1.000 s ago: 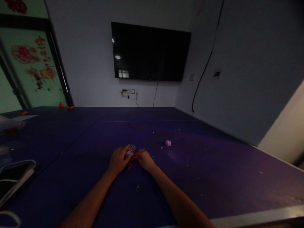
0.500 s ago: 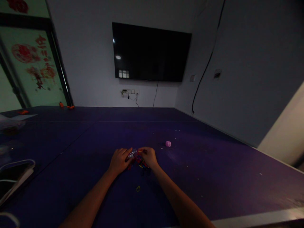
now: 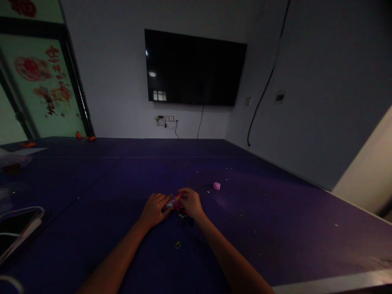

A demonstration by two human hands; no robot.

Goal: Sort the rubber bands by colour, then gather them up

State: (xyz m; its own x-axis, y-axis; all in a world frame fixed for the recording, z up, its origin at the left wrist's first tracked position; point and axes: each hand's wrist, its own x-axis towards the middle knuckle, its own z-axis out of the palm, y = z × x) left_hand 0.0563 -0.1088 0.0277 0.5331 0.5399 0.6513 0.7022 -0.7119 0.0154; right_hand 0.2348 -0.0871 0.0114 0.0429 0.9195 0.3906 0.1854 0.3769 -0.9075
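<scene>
My left hand (image 3: 155, 209) is closed around a small clear plastic container (image 3: 170, 203) that lies tilted toward the right. Close by on the right, my right hand (image 3: 191, 202) pinches small red and orange bands (image 3: 179, 196) at the container's opening. Beneath the fingers is a little pile of coloured bands (image 3: 183, 213), partly hidden by the hands. A single yellow elastic band (image 3: 177, 245) lies nearer to me on the purple surface (image 3: 153, 261). Farther off to the right sits a small pink cap-like piece (image 3: 217, 186).
At the left edge lie a dark device with a white cable (image 3: 21, 224) and some clear plastic bags (image 3: 14, 163). Orange pieces (image 3: 91, 138) rest by the door. A television (image 3: 196, 69) hangs on the wall, and a black cable (image 3: 263, 94) dangles at the right.
The container in my left hand has tipped lower, its end toward my right hand. My right fingers have moved slightly left, bringing the red and orange bands to it.
</scene>
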